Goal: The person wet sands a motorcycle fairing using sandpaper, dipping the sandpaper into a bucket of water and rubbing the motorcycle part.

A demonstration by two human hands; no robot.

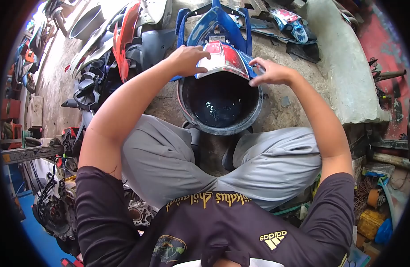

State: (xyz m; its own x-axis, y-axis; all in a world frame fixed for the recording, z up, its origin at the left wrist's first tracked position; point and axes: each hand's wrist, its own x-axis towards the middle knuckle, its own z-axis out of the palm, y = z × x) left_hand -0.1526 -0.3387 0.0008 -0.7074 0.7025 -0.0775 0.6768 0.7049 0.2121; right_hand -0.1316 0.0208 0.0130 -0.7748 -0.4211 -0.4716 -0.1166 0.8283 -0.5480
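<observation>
A blue fairing panel (208, 24) with a red and white front section (225, 58) lies at the far rim of a round dark tub (183, 101). Dark liquid with bright reflections (220, 109) fills the tub's bottom. My left hand (190, 61) is at the panel's left edge, its fingers apart and curved over the white part. On the right edge, my right hand (271, 72) has its thumb and fingers spread beside the blue side. Whether the fingertips press on the panel cannot be told.
Red (124, 42) and dark body panels lie to the left. More blue and white parts (290, 24) are at the upper right, beside a pale concrete ledge (336, 66). An engine part (56, 207) sits at the lower left. My knees flank the tub.
</observation>
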